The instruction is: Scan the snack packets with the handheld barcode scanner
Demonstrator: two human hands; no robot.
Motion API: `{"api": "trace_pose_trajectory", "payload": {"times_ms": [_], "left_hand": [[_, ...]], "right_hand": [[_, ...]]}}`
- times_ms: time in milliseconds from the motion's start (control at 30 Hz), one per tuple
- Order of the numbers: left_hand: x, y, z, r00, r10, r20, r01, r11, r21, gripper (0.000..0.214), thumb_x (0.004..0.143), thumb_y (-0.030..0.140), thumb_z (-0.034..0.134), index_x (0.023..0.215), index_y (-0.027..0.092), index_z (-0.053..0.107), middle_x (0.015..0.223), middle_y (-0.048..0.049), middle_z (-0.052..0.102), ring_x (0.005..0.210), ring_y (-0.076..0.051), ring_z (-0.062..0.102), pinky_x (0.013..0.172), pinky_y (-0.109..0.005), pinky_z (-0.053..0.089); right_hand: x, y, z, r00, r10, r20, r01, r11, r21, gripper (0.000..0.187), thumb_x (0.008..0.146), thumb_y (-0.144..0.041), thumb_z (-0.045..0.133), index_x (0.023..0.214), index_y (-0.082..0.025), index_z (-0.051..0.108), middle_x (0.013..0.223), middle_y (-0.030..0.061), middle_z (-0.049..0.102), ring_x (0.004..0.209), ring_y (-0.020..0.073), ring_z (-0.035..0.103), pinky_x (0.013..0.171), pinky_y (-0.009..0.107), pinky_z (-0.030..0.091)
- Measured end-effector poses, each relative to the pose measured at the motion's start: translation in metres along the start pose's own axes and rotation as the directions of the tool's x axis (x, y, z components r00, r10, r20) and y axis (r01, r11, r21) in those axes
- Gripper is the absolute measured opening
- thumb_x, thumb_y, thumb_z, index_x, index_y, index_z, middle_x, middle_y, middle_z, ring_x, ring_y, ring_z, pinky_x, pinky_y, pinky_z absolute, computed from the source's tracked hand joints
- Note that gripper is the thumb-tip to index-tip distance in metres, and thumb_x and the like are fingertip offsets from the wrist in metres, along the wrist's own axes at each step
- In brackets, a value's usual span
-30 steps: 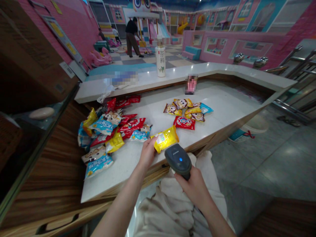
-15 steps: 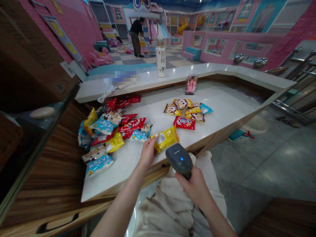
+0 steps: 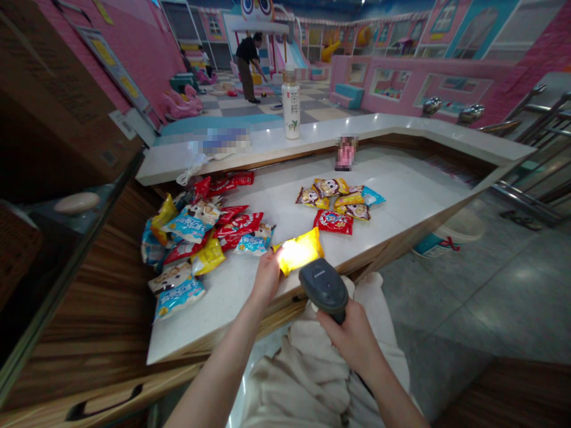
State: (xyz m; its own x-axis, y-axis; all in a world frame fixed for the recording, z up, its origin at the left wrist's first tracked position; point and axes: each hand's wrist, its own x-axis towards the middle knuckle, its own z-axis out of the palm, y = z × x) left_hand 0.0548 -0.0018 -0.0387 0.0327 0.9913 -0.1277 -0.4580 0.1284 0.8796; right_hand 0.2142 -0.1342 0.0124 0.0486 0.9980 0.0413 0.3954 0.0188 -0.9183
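While 1 snack-packet heap [image 3: 187,238] and 1 smaller group [image 3: 334,202] lie on the bench [image 3: 267,196], left hand [image 3: 267,276] pinches 1 yellow packet [image 3: 300,251]; right hand [image 3: 352,340] clenches 1 barcode scanner [image 3: 323,289].

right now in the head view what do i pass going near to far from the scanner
dark barcode scanner → yellow snack packet → red snack packet → cluster of cartoon snack packets → blurred pink item → white drink bottle
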Motion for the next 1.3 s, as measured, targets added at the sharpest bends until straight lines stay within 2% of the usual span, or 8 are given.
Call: {"api": "trace_pose_trajectory", "payload": {"times_ms": [133, 367, 567, 700, 800, 967, 1167, 1300], "left_hand": [[-0.001, 0.0, -0.002, 0.999, 0.025, 0.038, -0.028, 0.995, 0.093, 0.049, 0.072, 0.042, 0.082, 0.11, 0.013, 0.073, 0.104, -0.0115, 0.076, 0.088, -0.024, 0.072, 0.081, -0.034, 0.055], [-0.003, 0.0, 0.003, 0.997, 0.019, -0.071, -0.013, 0.997, 0.075, 0.04, 0.069, 0.045, 0.083, 0.091, 0.012, 0.074, 0.086, -0.0085, 0.076, 0.072, -0.019, 0.071, 0.067, -0.028, 0.054], [-0.001, -0.002, 0.005, 0.985, 0.03, -0.168, -0.021, 0.998, 0.055, 0.036, 0.068, 0.046, 0.083, 0.084, 0.014, 0.073, 0.079, -0.0057, 0.075, 0.067, -0.017, 0.069, 0.065, -0.026, 0.052], [-0.002, -0.001, 0.006, 0.978, 0.041, -0.204, -0.029, 0.998, 0.058, 0.033, 0.07, 0.045, 0.081, 0.079, 0.014, 0.072, 0.077, -0.0043, 0.074, 0.065, -0.015, 0.067, 0.063, -0.025, 0.049], [-0.004, 0.001, 0.006, 0.978, 0.05, -0.201, -0.047, 0.999, 0.02, 0.029, 0.071, 0.041, 0.08, 0.077, 0.015, 0.071, 0.076, -0.0033, 0.073, 0.067, -0.014, 0.065, 0.065, -0.024, 0.049], [-0.006, 0.002, 0.006, 0.975, 0.041, -0.218, -0.036, 0.999, 0.029, 0.028, 0.072, 0.042, 0.077, 0.07, 0.016, 0.068, 0.067, -0.0009, 0.07, 0.059, -0.012, 0.06, 0.057, -0.022, 0.043], [-0.011, 0.007, 0.011, 0.993, 0.02, -0.12, -0.021, 1.0, -0.011, 0.027, 0.071, 0.038, 0.073, 0.082, 0.014, 0.074, 0.077, -0.004, 0.074, 0.065, -0.015, 0.066, 0.063, -0.025, 0.048], [-0.011, 0.008, 0.012, 0.993, 0.024, -0.116, -0.025, 1.0, -0.012, 0.025, 0.07, 0.036, 0.074, 0.081, 0.014, 0.074, 0.075, -0.0036, 0.074, 0.062, -0.014, 0.065, 0.061, -0.024, 0.047]], "right_hand": [[-0.001, 0.0, 0.0, 1.0, 0.009, -0.009, -0.009, 1.0, 0.0, 0.022, 0.082, -0.025, 0.062, 0.099, -0.015, 0.072, 0.062, 0.0016, 0.07, 0.068, 0.0221, 0.07, 0.052, 0.022, 0.049], [-0.001, -0.002, 0.0, 1.0, 0.003, -0.016, -0.003, 1.0, 0.016, 0.019, 0.081, -0.025, 0.062, 0.093, -0.016, 0.073, 0.06, 0.0018, 0.07, 0.065, 0.0232, 0.069, 0.051, 0.024, 0.05], [0.0, -0.002, 0.001, 0.999, 0.031, -0.016, -0.031, 0.999, 0.026, 0.021, 0.08, -0.026, 0.062, 0.096, -0.016, 0.072, 0.062, 0.003, 0.07, 0.073, 0.0252, 0.072, 0.052, 0.024, 0.051], [0.001, -0.002, 0.002, 0.999, 0.049, -0.011, -0.048, 0.998, 0.035, 0.02, 0.08, -0.028, 0.063, 0.095, -0.016, 0.071, 0.061, 0.003, 0.07, 0.07, 0.026, 0.072, 0.051, 0.025, 0.051], [0.003, -0.003, 0.003, 0.998, 0.058, -0.02, -0.057, 0.997, 0.043, 0.019, 0.08, -0.027, 0.064, 0.095, -0.016, 0.071, 0.061, 0.0026, 0.069, 0.068, 0.0258, 0.072, 0.051, 0.025, 0.051], [0.004, -0.005, 0.003, 0.998, 0.055, -0.004, -0.055, 0.998, 0.033, 0.018, 0.08, -0.026, 0.063, 0.093, -0.017, 0.071, 0.061, 0.0023, 0.068, 0.066, 0.025, 0.071, 0.049, 0.025, 0.048], [0.003, -0.007, 0.001, 1.0, 0.029, 0.005, -0.029, 1.0, 0.008, 0.018, 0.082, -0.028, 0.061, 0.092, -0.017, 0.07, 0.066, 0.0033, 0.071, 0.07, 0.025, 0.071, 0.054, 0.025, 0.049], [0.003, -0.007, 0.001, 1.0, 0.013, -0.002, -0.013, 1.0, 0.002, 0.015, 0.082, -0.027, 0.062, 0.089, -0.016, 0.07, 0.071, 0.0054, 0.073, 0.075, 0.0258, 0.072, 0.059, 0.027, 0.052]]}}
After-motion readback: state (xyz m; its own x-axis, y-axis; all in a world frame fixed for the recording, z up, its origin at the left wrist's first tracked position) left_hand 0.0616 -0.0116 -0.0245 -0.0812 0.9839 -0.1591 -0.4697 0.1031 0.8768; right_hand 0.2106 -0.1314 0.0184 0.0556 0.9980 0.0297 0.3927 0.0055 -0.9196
